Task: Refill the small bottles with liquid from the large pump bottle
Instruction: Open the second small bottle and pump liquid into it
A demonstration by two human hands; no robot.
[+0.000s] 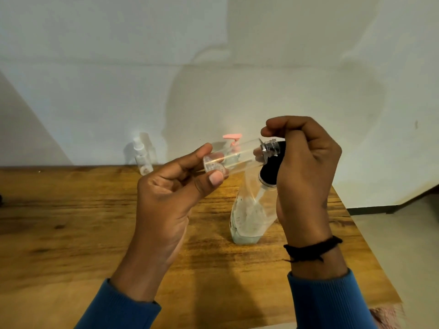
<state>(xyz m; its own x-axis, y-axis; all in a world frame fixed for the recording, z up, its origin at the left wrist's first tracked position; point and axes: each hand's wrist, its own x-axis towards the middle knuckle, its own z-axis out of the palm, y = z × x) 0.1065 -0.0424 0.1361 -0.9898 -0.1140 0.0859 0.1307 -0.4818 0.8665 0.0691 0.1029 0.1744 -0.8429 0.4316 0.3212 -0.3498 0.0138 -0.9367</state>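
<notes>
2 hands' fingers on 1 small clear bottle (237,154): left hand (171,186) pinching base, right hand (306,167) gripping neck.

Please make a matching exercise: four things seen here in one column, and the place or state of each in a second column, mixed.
1. clear small bottle
2. large pump bottle
3. pink-topped bottle
4. black band

a. around the right wrist
b. held sideways by the left hand
c. standing on the wooden table, in front
d. far back, seen behind the held bottle

Pairs: 1-b, 2-c, 3-d, 4-a
</notes>
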